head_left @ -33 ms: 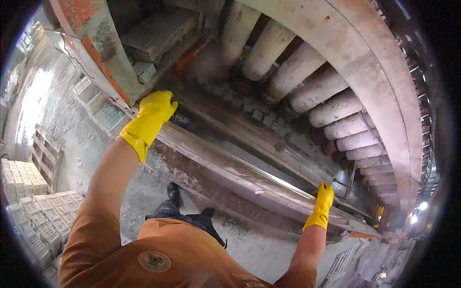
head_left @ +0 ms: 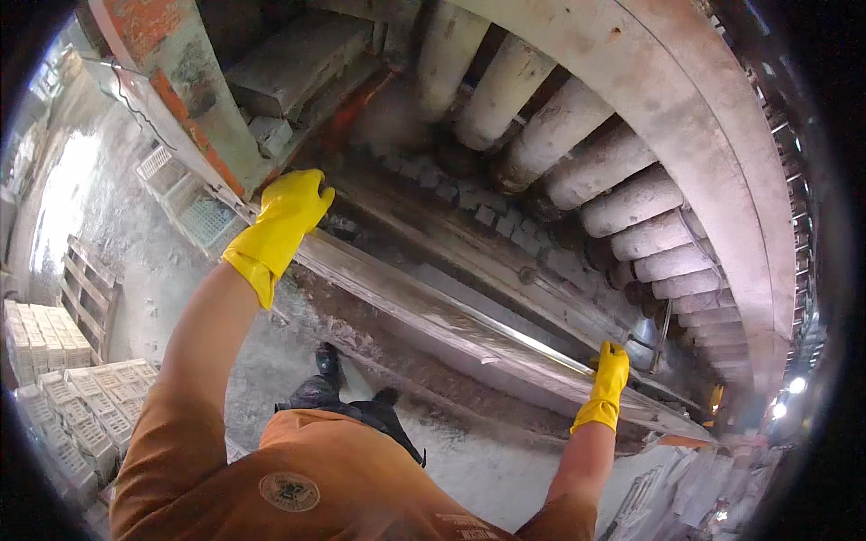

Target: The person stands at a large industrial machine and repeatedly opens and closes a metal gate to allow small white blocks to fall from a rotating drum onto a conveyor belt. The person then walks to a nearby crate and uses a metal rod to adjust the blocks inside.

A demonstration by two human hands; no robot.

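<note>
Both my hands wear yellow rubber gloves. My left hand [head_left: 293,209] is closed at the left end of a long pale ledge [head_left: 406,307], close to a green and orange post [head_left: 203,99]. Farther right along that ledge, my right hand [head_left: 611,368] is closed with its fingers curled over. Between them a thin, shiny metal strip [head_left: 532,344] runs along the ledge's inner side, and both fists sit on its line. Whether the strip is loose or part of the ledge, I cannot tell. The undersides of my fingers are hidden.
Thick dusty rollers [head_left: 555,135] line up beyond the ledge, under a broad curved beam [head_left: 695,90]. Small pale blocks [head_left: 496,221] lie in the dark trough below. On the left are plastic crates [head_left: 203,216], a wooden pallet [head_left: 88,279] and stacked cream crates [head_left: 99,401].
</note>
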